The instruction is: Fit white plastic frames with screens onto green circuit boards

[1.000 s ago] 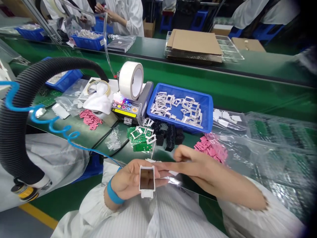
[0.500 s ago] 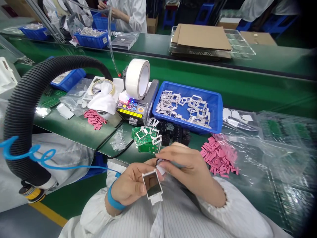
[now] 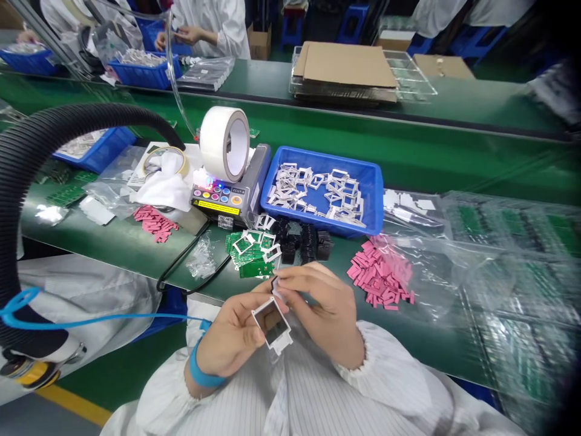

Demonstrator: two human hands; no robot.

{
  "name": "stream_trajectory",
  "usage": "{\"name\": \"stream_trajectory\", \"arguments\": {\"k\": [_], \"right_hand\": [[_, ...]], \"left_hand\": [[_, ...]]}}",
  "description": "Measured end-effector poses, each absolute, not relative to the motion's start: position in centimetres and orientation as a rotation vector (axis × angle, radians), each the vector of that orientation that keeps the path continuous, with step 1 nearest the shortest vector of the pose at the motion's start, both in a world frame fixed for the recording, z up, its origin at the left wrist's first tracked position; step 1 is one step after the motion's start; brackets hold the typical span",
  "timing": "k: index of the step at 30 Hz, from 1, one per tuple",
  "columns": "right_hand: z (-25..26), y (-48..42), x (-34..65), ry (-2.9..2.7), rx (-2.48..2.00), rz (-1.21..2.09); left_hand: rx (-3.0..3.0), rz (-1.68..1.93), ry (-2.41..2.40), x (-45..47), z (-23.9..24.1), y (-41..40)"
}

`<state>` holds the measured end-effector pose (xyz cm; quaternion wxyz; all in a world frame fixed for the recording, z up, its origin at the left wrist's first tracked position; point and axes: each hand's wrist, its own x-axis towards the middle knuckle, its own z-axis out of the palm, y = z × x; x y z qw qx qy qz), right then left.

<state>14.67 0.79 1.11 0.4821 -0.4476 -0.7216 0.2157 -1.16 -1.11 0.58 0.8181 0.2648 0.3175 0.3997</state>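
Observation:
My left hand (image 3: pixel 227 336), with a blue strap on its wrist, grips a small display screen in a white plastic frame (image 3: pixel 273 323), its dark glass facing up. Between the thumb and fingers of my right hand (image 3: pixel 323 306) is a small white piece with a black edge (image 3: pixel 275 287); its kind is not clear. The two hands are close together, and the piece sits just beyond the frame. Green circuit boards (image 3: pixel 254 266) lie past my hands with several loose white frames on top, beside a stack of black parts (image 3: pixel 302 241).
A blue tray (image 3: pixel 374 181) holds many white frames. Left of it stands a tape cutter (image 3: pixel 249 200) with a white tape roll (image 3: pixel 215 145). Pink strips (image 3: pixel 381 275) lie at right, near bagged boards (image 3: pixel 512 224). A black hose (image 3: pixel 86 121) arches at left. A co-worker's hand (image 3: pixel 188 34) shows across the bench.
The view has shifted, so the bench items appear further left. The framed screen has tilted a little in my left hand. My right hand still pinches the small piece.

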Motion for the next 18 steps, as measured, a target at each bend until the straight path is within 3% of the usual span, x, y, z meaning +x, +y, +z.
{"name": "stream_trajectory", "arguments": {"k": [11,18], "right_hand": [[0.6,0.5,15.7,-1.837,-1.168,0.547],[0.3,0.6,15.8,-1.904,-0.994,0.344]], "left_hand": [[0.580,0.820,0.659,-0.4,0.5,-0.8],[0.548,0.850,0.629,-0.2,0.4,-0.9]]}}
